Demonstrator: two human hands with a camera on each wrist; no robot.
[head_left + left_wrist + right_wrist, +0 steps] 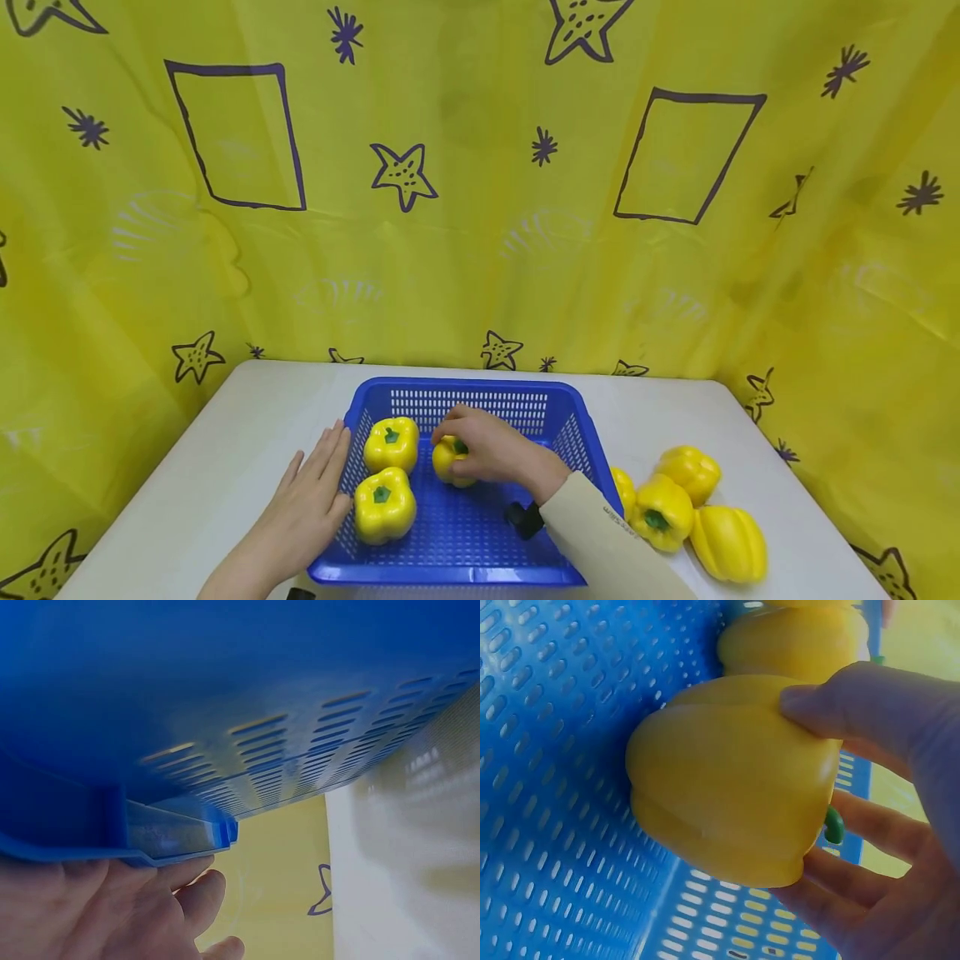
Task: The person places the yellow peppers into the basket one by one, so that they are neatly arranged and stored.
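Right hand [491,446] curled over a yellow bell pepper [450,461], thumb on one flank and fingers wrapped round the other, green stem peeking out between them in the right wrist view. Held pepper sits low inside the blue basket [465,392], touching or just above its slotted floor; cannot tell which. Grip from above suits a round, smooth fruit that would roll under a side push.

Left hand [311,492] flat and open, fingers straight, pressed along the basket's left wall from outside. Left wrist view shows the fingers tucked just under the rim. Judged as bracing: a light plastic basket would slide on a smooth top otherwise.

Two more peppers in the basket, both stem up: rear-left pepper [392,443] just beside the held one, front-left pepper [384,502] nearer the left hand. The two nearly touch.

Outside the basket, to its right: a loose cluster of peppers [686,508], at least three, one partly hidden behind the basket wall and the beige sleeve [600,542]. One lies on its side.

Bench [225,450] white, matt, rounded far corners; basket stands near its middle, towards the front edge.

Behind and to both sides of the basket, a yellow curtain [480,208] printed with dark starfish, bursts and rectangles, hanging in soft folds and closing off the room.
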